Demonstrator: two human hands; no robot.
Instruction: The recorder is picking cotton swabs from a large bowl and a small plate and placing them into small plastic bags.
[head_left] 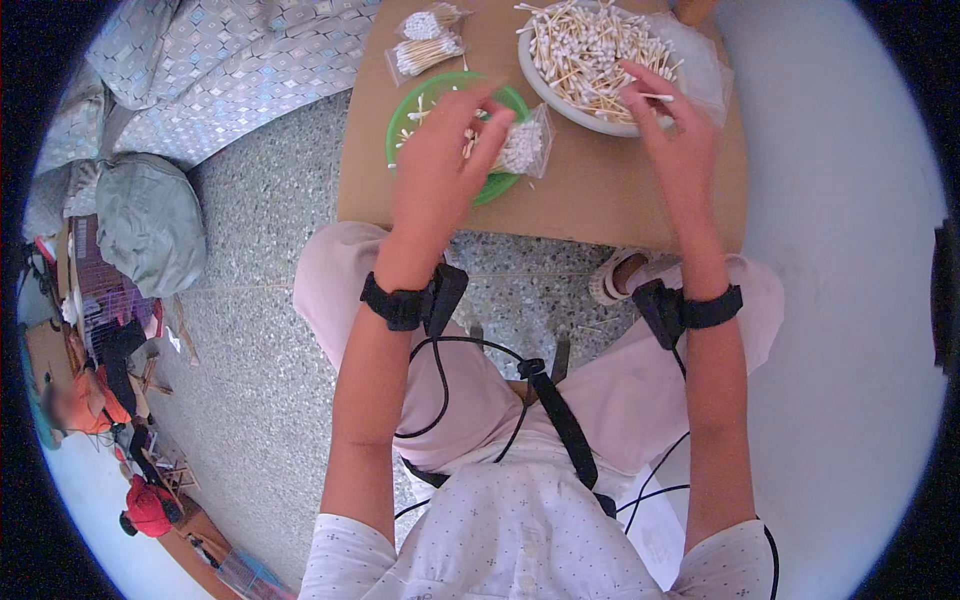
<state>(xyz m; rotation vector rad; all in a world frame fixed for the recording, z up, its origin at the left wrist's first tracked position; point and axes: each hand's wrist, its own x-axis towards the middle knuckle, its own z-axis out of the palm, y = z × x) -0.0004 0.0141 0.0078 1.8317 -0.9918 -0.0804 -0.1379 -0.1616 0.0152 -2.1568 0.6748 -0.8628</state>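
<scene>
My left hand (447,150) is over a round green tray (402,105), its fingers curved and the thumb apart from them, slightly blurred. Loose cotton swabs lie in the tray. A clear plastic bag of cotton swabs (522,147) rests at the tray's right side, just beside my left thumb. My right hand (678,125) hovers at the right edge of a white bowl (530,72) heaped with loose cotton swabs. A single cotton swab (655,97) sits between its thumb and fingers.
Two filled swab bags (428,52) lie at the far left of the cardboard-topped table (600,195). A clear plastic bag (705,65) is beside the bowl. Patterned cloth (240,70) and a grey-green bag (150,220) are on the left. Two other people (150,505) sit farther off. Cables (440,385) run across my lap.
</scene>
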